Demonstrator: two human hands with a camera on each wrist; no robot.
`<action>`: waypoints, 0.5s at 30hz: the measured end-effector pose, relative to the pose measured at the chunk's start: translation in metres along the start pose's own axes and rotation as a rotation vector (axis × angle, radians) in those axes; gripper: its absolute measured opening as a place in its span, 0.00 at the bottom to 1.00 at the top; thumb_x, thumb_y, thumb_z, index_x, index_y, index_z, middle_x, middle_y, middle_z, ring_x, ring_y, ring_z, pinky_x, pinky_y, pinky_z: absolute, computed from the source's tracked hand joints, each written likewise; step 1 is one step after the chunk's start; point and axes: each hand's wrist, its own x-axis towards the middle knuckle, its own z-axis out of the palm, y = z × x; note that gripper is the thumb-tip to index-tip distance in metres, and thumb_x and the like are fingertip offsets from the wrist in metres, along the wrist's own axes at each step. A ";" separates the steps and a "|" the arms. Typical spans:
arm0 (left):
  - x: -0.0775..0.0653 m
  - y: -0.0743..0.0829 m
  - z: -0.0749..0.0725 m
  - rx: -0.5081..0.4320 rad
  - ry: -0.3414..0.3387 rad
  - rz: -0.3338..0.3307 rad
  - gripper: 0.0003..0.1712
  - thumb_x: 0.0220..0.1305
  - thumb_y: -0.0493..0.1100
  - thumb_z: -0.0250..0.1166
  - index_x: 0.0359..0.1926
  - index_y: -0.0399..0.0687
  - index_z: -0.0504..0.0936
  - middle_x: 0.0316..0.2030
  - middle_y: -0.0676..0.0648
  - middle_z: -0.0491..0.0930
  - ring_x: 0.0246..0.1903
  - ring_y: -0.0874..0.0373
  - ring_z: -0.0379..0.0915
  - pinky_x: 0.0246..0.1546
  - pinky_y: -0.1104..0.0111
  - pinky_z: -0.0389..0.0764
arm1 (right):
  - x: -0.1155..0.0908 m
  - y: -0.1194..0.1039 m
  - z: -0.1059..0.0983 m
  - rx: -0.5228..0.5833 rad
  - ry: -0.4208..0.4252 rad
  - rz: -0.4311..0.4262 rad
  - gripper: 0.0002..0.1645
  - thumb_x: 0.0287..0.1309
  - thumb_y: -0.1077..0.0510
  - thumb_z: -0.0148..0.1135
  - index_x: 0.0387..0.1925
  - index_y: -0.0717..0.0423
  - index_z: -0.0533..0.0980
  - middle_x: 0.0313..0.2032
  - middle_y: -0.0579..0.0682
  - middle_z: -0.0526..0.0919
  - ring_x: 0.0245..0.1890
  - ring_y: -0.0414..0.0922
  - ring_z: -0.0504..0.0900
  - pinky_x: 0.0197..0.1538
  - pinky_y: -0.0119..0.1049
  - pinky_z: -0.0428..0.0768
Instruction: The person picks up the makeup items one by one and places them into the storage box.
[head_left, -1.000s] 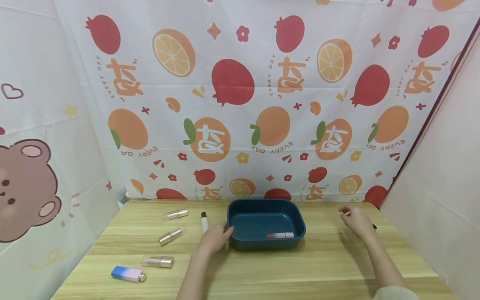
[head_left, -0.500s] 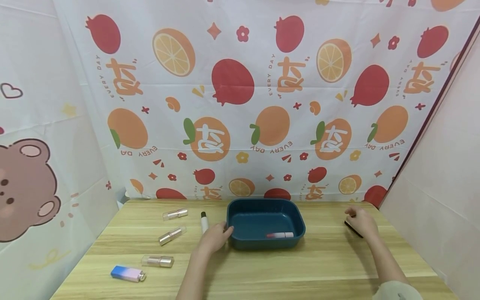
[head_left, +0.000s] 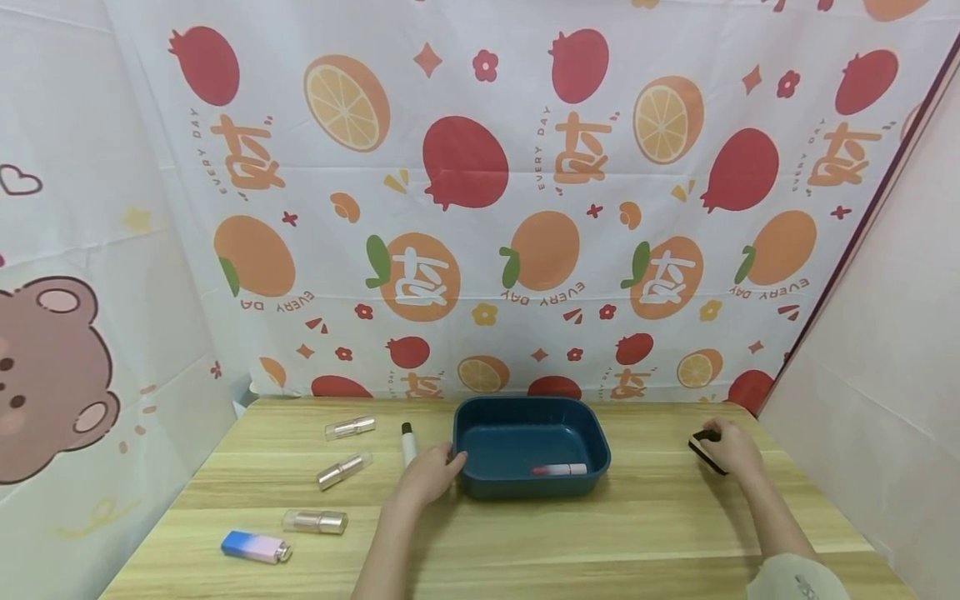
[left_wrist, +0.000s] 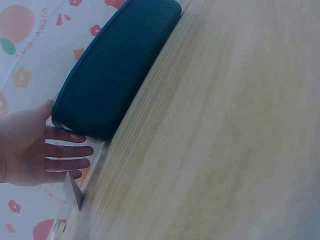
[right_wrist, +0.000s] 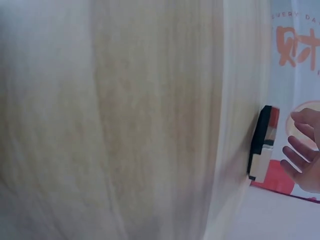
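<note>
A dark teal rectangular bin (head_left: 532,489) stands mid-table, with a white-capped lip gloss tube (head_left: 562,469) with a reddish end lying inside. My left hand (head_left: 431,477) holds the bin's left end, thumb over the rim. In the left wrist view its other fingers (left_wrist: 70,150) extend straight along the outside. At the table's right, my right hand (head_left: 735,450) hovers over a small black-edged case (head_left: 708,461). The right wrist view shows this case (right_wrist: 259,142) with red and cream parts, its top facing the loosely bent fingers (right_wrist: 295,157), a gap between them.
Left of the bin lie a white tube with a black cap (head_left: 408,444), several clear-and-gold lipstick tubes (head_left: 345,471) and a blue-to-pink tube (head_left: 255,547). A fruit-printed cloth (head_left: 480,250) hangs behind the table, and white cloth (head_left: 885,400) hangs at the right.
My right hand has moved right and a little nearer, uncovering more of the black-edged case's left side. The left hand and the bin stay as they were.
</note>
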 end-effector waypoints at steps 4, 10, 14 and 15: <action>0.001 0.000 0.000 0.005 0.007 0.001 0.29 0.67 0.48 0.52 0.54 0.23 0.69 0.50 0.29 0.72 0.52 0.36 0.66 0.51 0.49 0.67 | -0.004 0.006 0.000 0.028 -0.014 0.036 0.23 0.50 0.63 0.61 0.45 0.76 0.69 0.42 0.76 0.70 0.43 0.71 0.70 0.42 0.60 0.70; 0.001 0.001 0.000 -0.002 0.000 -0.004 0.29 0.67 0.48 0.52 0.55 0.24 0.69 0.51 0.30 0.72 0.52 0.36 0.66 0.51 0.49 0.67 | -0.008 0.016 0.001 0.069 -0.059 0.135 0.35 0.52 0.60 0.60 0.54 0.80 0.60 0.47 0.82 0.62 0.46 0.74 0.65 0.44 0.62 0.68; 0.000 0.002 -0.001 -0.008 -0.003 -0.007 0.29 0.67 0.48 0.52 0.55 0.23 0.69 0.51 0.30 0.72 0.52 0.36 0.66 0.51 0.49 0.67 | -0.009 0.020 0.002 0.071 -0.108 0.220 0.44 0.53 0.55 0.61 0.59 0.80 0.52 0.52 0.83 0.54 0.49 0.77 0.59 0.46 0.65 0.65; 0.000 0.002 -0.001 -0.010 -0.003 -0.007 0.29 0.67 0.48 0.52 0.55 0.23 0.69 0.51 0.29 0.72 0.52 0.36 0.66 0.51 0.49 0.67 | -0.009 0.020 0.002 0.074 -0.118 0.237 0.46 0.53 0.53 0.61 0.60 0.80 0.51 0.53 0.83 0.51 0.50 0.77 0.57 0.47 0.66 0.64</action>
